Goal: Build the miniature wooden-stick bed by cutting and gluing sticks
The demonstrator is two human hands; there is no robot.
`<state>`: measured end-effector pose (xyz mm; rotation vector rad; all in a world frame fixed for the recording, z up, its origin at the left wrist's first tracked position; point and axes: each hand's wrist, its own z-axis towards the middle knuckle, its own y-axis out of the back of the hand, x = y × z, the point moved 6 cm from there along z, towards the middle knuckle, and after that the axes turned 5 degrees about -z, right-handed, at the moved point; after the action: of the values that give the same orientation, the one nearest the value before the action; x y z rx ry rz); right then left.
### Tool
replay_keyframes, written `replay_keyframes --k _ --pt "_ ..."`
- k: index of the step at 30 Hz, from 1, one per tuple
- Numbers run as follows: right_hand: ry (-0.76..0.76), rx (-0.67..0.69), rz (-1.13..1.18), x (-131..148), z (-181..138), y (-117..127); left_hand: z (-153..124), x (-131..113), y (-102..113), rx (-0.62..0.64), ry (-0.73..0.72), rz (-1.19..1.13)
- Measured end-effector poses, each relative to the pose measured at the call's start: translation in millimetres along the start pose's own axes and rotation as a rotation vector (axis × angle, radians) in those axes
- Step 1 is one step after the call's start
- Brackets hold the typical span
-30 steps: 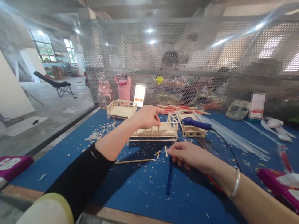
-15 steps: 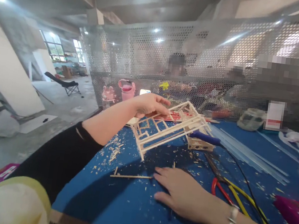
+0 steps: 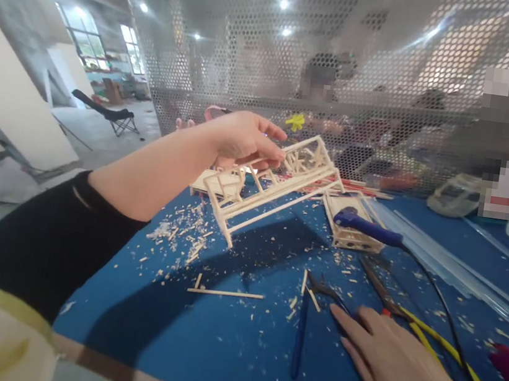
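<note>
My left hand (image 3: pixel 249 140) pinches the top edge of a model frame (image 3: pixel 277 190) made of thin wooden sticks. It hangs tilted above the blue table top (image 3: pixel 234 344), its right end higher. My right hand (image 3: pixel 385 357) lies low at the right, fingers stretched out and apart. Its fingertips are beside blue-handled cutters (image 3: pixel 300 337), partly hidden by the hand. Short wooden offcuts (image 3: pixel 313 298) lie at the cutter jaws. A thin wooden stick (image 3: pixel 226 294) lies flat on the table to the left, with a shorter piece beside it.
A blue corded tool (image 3: pixel 369 226) rests against another stick frame (image 3: pixel 355 244). Pliers with yellow and red handles (image 3: pixel 432 339) and long clear sticks (image 3: pixel 456 261) lie right. A glass jar (image 3: pixel 455 195) stands behind. People sit beyond the perforated screen (image 3: pixel 242 70). Wood scraps litter the table.
My right hand has moved right, off the table's middle, uncovering the blue-handled cutters and offcuts. My left hand still holds the stick frame, now a little further left in view. The view has shifted.
</note>
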<state>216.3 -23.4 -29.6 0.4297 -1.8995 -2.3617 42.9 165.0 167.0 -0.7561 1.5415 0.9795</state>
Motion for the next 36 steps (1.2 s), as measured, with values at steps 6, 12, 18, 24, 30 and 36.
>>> replay_keyframes --k 6,12,18,24,30,36 --pt "-0.050 0.243 0.219 18.7 31.0 7.4 10.4 1.8 8.5 -0.023 -0.036 -0.133" --pt "0.051 0.410 0.297 80.4 69.9 13.7 18.7 8.9 8.2 -0.075 0.011 -0.411" --pt "-0.016 0.355 0.671 84.1 89.2 26.5 14.7 8.3 -16.1 -0.047 0.002 -0.372" --pt "-0.259 0.311 1.713 55.7 93.5 32.9 5.2 28.8 -31.6 -0.069 -0.057 -0.442" --pt "-0.508 0.126 2.041 44.7 105.2 27.7 -11.9 57.4 -27.9 -0.184 -0.097 -0.730" --pt "-0.631 0.001 1.757 4.9 117.7 20.5 -26.8 99.2 -24.7 -0.298 0.036 -0.888"
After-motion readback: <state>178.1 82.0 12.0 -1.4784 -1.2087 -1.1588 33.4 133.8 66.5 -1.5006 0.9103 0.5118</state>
